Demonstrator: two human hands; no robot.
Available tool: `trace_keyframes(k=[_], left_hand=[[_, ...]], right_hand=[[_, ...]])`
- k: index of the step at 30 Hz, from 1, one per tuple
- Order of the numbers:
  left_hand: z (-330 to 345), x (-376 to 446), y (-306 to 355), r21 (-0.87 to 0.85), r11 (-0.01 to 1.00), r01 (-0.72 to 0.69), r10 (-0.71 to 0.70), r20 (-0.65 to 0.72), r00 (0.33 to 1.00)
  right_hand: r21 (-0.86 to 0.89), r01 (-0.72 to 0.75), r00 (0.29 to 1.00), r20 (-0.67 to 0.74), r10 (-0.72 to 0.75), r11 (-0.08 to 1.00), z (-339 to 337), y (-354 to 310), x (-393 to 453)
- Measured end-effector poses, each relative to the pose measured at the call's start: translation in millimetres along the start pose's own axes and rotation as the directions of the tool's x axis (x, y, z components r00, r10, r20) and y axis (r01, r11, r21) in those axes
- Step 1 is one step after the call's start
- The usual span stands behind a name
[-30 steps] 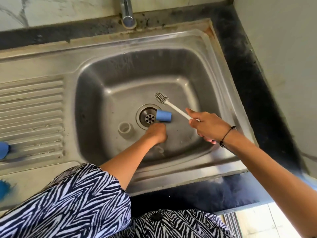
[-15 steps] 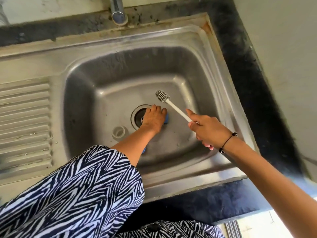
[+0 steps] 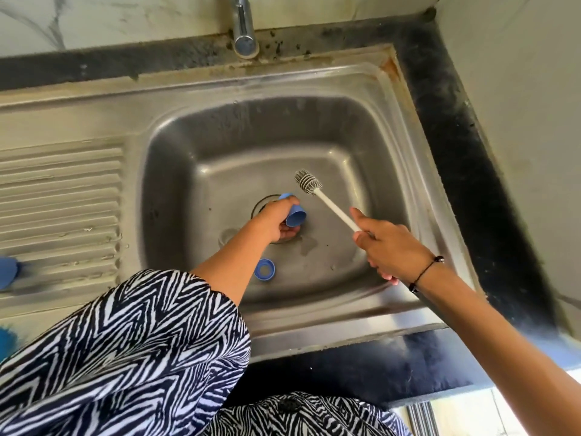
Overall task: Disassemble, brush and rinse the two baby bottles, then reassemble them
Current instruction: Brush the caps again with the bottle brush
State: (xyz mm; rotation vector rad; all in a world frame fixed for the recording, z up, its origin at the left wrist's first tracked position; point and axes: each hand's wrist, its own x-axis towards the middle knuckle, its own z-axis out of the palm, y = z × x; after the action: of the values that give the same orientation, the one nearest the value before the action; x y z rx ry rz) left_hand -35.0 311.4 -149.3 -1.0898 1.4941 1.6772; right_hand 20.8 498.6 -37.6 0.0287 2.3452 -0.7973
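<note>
Hands [image 3: 278,220] on blue cap [image 3: 295,215], brush [image 3: 327,201]

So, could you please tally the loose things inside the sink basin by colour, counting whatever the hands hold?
Blue: 2, the cap in the left hand and the ring on the basin floor.
White: 1, the brush in the right hand.
Clear: 1, a part by the drain, partly hidden.
Total: 4.
</note>
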Motion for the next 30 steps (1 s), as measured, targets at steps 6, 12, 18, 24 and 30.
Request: trace_keyframes(k=[6,12,18,24,30], left_hand=[[-11,-12,4,-0.342,0.938,0.054,-0.034,0.063,0.997],[-23,-39,24,-0.546,0.837,-0.03,0.045,0.014,0.999],[-29,-71,34,-0.485,0.847,-0.218,0.26,0.02,0.965],[-47,-95,36,-0.654,0.612,-0.444,0.566,-0.03,0.824],[-53,-125,37,-0.897,0.307,-0.319,0.676,-0.03,0.736]], right_hand=[[-0.114,0.074,0.997,-0.026,-0.077,0.991,-1,-2,-12],[-0.299,0.091,0.995,-0.005,-0.097,0.95,9,-17,-19],[-0.448,0.097,0.989,-0.06,-0.138,0.889,15,-58,-20],[0.065,0.213,0.977,0.01,-0.214,0.975,18,-89,-31],[0.839,-0.201,0.858,0.399,-0.323,0.505,21,-91,-50]])
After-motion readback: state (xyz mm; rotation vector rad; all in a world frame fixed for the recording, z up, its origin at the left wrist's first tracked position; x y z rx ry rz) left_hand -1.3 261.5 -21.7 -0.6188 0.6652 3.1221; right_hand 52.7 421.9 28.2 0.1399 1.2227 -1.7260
